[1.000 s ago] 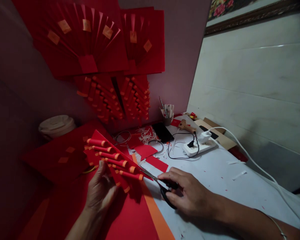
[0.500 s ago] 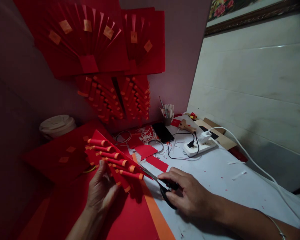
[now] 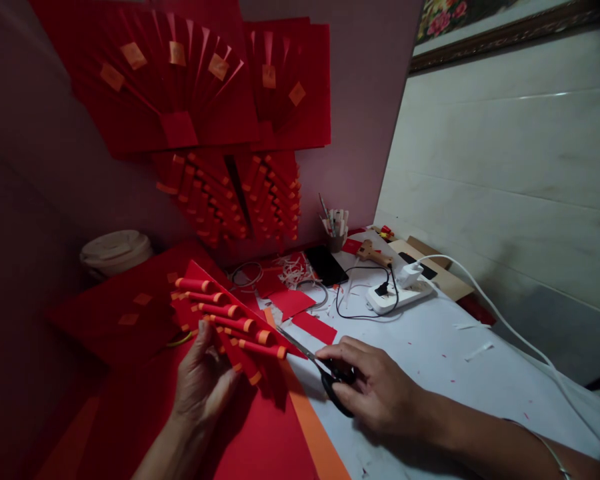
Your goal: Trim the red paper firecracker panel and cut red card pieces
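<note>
Head view of a paper-craft desk (image 3: 455,373). The left hand (image 3: 200,383) is raised at lower centre, its grip pinching the lower edge of the paper-roll piece (image 3: 230,320), a red backing that carries a fanned row of red rolls, each with an orange band near its end. The piece is held tilted just above the red sheet (image 3: 260,440) that covers the near left part of the desk. The right hand (image 3: 375,390) rests on the white desk surface beside it, its grip closed around the black handles of the scissors (image 3: 325,373). The blades point up and to the left, their tips just beside the banded end of the lowest roll; whether they touch the paper cannot be told. An orange strip (image 3: 313,433) runs along the right edge of the red sheet, below the scissors. Behind the hands lie loose red offcuts (image 3: 293,301), a black phone (image 3: 326,265), a white power strip (image 3: 397,293) with a black cable plugged in, a glue gun (image 3: 373,252) and a cup of pens (image 3: 336,230). A white tub (image 3: 115,252) stands at the far left. Red folded fans (image 3: 205,100) and further roll clusters (image 3: 230,197) hang on the wall above.
</note>
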Demonstrator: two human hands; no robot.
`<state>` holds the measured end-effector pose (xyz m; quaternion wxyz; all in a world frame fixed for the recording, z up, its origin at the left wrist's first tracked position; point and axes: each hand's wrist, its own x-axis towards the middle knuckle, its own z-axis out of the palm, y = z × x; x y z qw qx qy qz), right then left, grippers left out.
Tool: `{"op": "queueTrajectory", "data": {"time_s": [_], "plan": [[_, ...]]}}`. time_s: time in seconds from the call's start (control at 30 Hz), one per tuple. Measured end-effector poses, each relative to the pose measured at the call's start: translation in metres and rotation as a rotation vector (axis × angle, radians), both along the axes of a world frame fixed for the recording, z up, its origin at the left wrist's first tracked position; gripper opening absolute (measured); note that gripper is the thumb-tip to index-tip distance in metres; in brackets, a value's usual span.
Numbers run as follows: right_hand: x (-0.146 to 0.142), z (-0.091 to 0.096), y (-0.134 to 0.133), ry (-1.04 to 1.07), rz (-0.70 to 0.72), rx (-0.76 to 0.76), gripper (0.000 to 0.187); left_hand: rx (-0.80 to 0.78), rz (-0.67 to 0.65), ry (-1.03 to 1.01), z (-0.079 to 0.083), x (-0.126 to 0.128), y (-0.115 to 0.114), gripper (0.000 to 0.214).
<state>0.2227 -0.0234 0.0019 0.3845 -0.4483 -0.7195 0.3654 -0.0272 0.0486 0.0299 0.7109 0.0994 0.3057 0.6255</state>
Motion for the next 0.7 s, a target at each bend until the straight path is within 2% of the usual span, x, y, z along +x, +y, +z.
{"op": "queueTrajectory", "data": {"time_s": [0.07, 0.23, 0.3, 0.53, 0.7], "plan": [[-0.0006, 0.0026, 0.0009, 0.047, -0.014, -0.094, 0.046, -0.005, 0.006, -0.005, 0.0006, 0.0002, 0.0003, 0.04], [-0.0027, 0.0044, 0.0046, 0.374, 0.007, -0.51, 0.052, -0.023, -0.031, -0.001, -0.0026, -0.0017, 0.0018, 0.044], [-0.0021, 0.0038, 0.0055, 0.465, 0.037, -0.614, 0.056, -0.024, -0.033, -0.005, -0.0046, -0.0029, 0.0024, 0.045], [0.0009, 0.0033, 0.0033, 0.613, 0.128, -0.683, 0.058, -0.059, -0.027, -0.009, -0.0043, -0.0041, 0.0033, 0.048], [-0.0032, 0.0076, 0.0012, 0.575, 0.12, -0.763, 0.053, -0.075, -0.02, -0.019, -0.0038, -0.0029, 0.0036, 0.045]]}}
